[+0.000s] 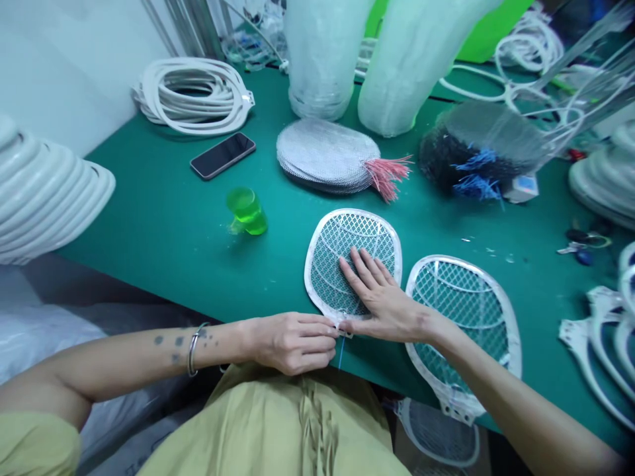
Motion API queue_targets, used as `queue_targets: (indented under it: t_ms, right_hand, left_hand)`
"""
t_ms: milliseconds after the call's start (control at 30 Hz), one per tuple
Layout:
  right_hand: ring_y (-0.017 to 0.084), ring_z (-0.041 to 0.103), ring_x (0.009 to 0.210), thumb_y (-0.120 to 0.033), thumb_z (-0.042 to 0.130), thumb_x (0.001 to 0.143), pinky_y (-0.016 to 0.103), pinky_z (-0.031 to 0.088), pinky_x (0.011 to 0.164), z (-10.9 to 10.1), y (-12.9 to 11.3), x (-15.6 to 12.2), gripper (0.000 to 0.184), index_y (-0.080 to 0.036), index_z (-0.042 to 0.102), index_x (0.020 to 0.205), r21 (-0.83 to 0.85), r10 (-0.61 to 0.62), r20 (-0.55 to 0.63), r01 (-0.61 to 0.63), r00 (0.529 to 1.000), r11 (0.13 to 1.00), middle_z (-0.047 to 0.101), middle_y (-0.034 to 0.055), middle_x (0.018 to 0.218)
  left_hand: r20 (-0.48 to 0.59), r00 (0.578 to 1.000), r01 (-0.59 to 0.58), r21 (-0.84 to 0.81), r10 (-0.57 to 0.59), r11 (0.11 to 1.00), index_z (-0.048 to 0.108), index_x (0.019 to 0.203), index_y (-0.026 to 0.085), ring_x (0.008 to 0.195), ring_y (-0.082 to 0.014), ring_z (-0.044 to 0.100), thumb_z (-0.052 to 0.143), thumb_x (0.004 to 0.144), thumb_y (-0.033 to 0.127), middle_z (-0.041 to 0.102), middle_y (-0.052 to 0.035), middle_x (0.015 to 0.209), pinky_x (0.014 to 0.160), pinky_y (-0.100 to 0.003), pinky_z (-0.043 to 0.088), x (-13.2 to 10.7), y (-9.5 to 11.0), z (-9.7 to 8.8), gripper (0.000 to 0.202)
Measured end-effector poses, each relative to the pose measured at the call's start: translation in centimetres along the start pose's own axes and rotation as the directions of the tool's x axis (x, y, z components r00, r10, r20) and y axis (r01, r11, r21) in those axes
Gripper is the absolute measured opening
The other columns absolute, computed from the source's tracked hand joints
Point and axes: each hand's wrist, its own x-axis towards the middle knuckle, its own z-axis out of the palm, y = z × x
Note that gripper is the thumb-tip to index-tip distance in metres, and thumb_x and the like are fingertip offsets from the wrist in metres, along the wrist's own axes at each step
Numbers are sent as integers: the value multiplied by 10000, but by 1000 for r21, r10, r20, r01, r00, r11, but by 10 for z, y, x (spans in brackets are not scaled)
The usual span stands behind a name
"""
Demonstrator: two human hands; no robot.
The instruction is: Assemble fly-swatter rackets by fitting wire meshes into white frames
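A white mosquito-swatter head (pixel 313 254) with a metal mesh lies flat near the table's front edge. My right hand (pixel 380 297) rests flat on its mesh with the fingers spread, the thumb reaching towards the neck. At that neck, my left hand (pixel 295 340) is closed, its fingertips pressed together against the frame. What it pinches is hidden under the fingers. A thin blue wire (pixel 342 354) hangs down from the neck, between the two hands. A second swatter head (pixel 464 317) lies just to the right, partly beneath my right forearm.
A pile of oval mesh sheets (pixel 322 152) with red wires lies beyond, and a darker pile (pixel 486 132) with blue wires at right. A phone (pixel 223 156), a green cup (pixel 247 210) and keys (pixel 585 241) are on the table (pixel 163 211). White frames (pixel 198 119) are stacked around.
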Motion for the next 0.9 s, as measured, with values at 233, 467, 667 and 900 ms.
queue_targets:
  t_ms: [233, 467, 667, 900]
  right_hand:
    - [309, -149, 1434, -771, 439, 787, 512, 29, 1168, 7, -1, 0, 1063, -155, -4, 1533, -19, 27, -56, -28, 998, 999, -159, 125, 1575]
    - [334, -132, 1433, -748, 457, 799, 539, 56, 1162, 8, 2, 0, 1059, -205, -93, 1523, 3, 4, -73, -3, 997, 1000, -185, 100, 1568]
    - [347, -92, 1437, -711, 508, 796, 535, 64, 1166, 4, -1, -1, 1069, -245, -135, 1512, 32, 20, -77, -18, 997, 999, -190, 54, 1569]
    - [318, -116, 1443, -715, 524, 780, 545, 32, 1163, 8, -1, 1, 1046, -257, -40, 1532, 95, 53, -90, -44, 995, 994, -134, 48, 1591]
  left_hand:
    - [-58, 990, 132, 6, -131, 991, 695, 904, 94, 964, -180, 685, 523, 924, 120, 740, -98, 919, 1029, -323, 499, 5, 10, 5, 175]
    - [-207, 923, 336, 26, -324, 942, 679, 863, 121, 868, -149, 692, 546, 899, 138, 729, -57, 819, 951, -282, 540, 15, 29, 21, 138]
    - [-230, 891, 396, -31, -392, 918, 670, 894, 137, 877, -146, 698, 485, 884, 118, 733, -47, 797, 940, -274, 543, 12, 34, 23, 187]
    - [-121, 912, 390, -29, -391, 920, 631, 736, 174, 782, -132, 688, 478, 848, 107, 694, -25, 713, 916, -272, 544, 20, 27, 15, 200]
